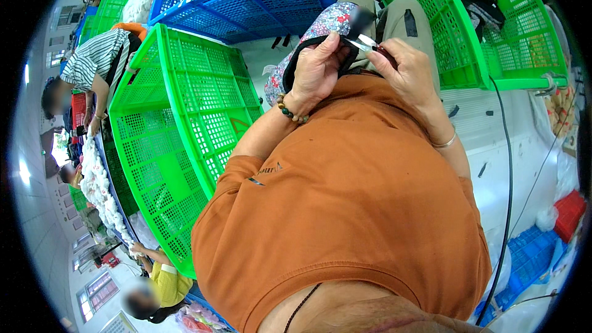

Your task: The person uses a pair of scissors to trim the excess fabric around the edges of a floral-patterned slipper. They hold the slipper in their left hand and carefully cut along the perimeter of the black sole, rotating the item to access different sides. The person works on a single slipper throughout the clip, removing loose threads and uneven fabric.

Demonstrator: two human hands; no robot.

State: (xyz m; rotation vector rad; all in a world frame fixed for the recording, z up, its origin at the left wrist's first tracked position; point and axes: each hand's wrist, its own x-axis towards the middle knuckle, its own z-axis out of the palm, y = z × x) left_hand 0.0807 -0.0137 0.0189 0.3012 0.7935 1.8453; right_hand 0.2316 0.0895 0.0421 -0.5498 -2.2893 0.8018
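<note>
My left hand [317,68] pinches the black edging of a floral fabric piece [333,20], which lies over my lap. Its print is grey, pink and blue, and part of it lies hidden behind my fingers. In my right hand [404,69] is a small pair of scissors [367,43], its silver blades pointing left toward the black edging. My fingers cover most of the dark handle. The blades are close to the fingers of my left hand; whether they touch the fabric I cannot tell.
A blue crate [246,11] holding patterned fabric pieces stands ahead. Green crates flank me, one on the left [185,89] and others on the right [431,21]. A black cable [509,166] runs down at right. People work at far left beside white fluffy material [98,179].
</note>
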